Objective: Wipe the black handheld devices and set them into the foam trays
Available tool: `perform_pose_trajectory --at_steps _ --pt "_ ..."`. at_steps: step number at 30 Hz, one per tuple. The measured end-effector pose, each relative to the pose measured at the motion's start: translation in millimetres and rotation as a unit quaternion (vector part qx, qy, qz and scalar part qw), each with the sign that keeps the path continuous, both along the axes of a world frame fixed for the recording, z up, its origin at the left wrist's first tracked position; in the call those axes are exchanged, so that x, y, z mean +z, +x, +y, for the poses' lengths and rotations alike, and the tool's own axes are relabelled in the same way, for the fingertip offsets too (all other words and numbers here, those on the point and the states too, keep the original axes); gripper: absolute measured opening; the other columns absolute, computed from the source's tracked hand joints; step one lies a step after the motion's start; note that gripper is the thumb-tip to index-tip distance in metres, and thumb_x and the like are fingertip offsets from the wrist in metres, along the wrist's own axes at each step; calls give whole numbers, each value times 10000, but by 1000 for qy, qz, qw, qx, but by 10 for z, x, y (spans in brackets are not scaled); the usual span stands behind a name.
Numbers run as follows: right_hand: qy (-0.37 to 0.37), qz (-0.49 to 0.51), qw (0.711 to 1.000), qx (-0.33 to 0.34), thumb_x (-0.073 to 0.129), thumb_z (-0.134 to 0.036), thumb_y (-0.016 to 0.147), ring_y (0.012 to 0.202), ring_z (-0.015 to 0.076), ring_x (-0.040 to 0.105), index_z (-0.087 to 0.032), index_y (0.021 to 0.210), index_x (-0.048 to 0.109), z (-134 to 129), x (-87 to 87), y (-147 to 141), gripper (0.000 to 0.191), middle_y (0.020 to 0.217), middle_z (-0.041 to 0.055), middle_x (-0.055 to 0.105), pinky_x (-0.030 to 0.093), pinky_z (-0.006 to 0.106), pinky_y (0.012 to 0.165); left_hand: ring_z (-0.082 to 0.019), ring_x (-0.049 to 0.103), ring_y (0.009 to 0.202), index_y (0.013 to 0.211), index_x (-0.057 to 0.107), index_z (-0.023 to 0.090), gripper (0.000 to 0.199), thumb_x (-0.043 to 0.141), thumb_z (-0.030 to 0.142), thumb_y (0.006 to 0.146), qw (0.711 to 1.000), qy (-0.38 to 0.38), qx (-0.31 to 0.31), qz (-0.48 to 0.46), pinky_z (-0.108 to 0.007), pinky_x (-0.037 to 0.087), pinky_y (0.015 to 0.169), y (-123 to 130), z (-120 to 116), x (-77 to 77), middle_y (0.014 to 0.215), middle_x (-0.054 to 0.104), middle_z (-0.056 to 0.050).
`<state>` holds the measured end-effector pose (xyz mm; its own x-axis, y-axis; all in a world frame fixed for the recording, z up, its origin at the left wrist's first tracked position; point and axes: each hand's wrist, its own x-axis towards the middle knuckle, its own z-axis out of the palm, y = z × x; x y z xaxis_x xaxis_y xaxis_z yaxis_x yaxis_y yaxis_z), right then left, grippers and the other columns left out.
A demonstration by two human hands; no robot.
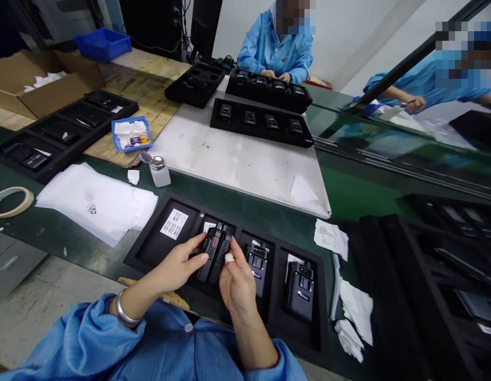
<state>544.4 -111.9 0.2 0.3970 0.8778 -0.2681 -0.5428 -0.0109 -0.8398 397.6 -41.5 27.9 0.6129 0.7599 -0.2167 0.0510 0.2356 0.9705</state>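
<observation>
My left hand (pixel 187 264) grips a black handheld device (pixel 215 253) by its left side, fingers at the upper edge and thumb on the near face. The device is turned on edge, showing side buttons and one reddish-orange key. My right hand (pixel 239 280) pinches a small white wad (pixel 229 257), perhaps tissue, and its fingertips rest against the device's right side. Below lies a black foam tray (pixel 144 248) with several compartments. Two similar devices with clips, one device (pixel 258 267) and another device (pixel 300 288), lie in its right compartments. A white label sheet (pixel 174 224) is in the leftmost one.
Beyond the tray are a pump bottle (pixel 160 172), white sheets (pixel 94 201), a tape roll (pixel 10 201) and a blue bin (pixel 131 134). Crumpled tissues (pixel 354 309) lie to the right, beside stacked foam trays (pixel 392 296). Two people in blue work across the table.
</observation>
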Motion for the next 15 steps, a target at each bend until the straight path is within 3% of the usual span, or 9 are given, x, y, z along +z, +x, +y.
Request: perform_pose_trajectory --at_steps 11,15 --pt "10 40 999 -13 724 -335 793 1386 259 453 -248 1315 626 10 -25 7 538 1423 68 571 192 542 1223 -281 569 1266 1447 477 169 599 659 352 907 999 -17 5 -31 -476 360 1158 11 9 -17 1398 598 -114" --pt "7 0 1000 -7 709 -384 812 1383 272 454 -236 1349 596 12 -35 -8 568 1437 83 556 223 559 1209 -290 578 1251 1424 504 161 620 702 362 872 999 -28 19 -38 -494 360 1155 20 11 -25 1351 631 -124"
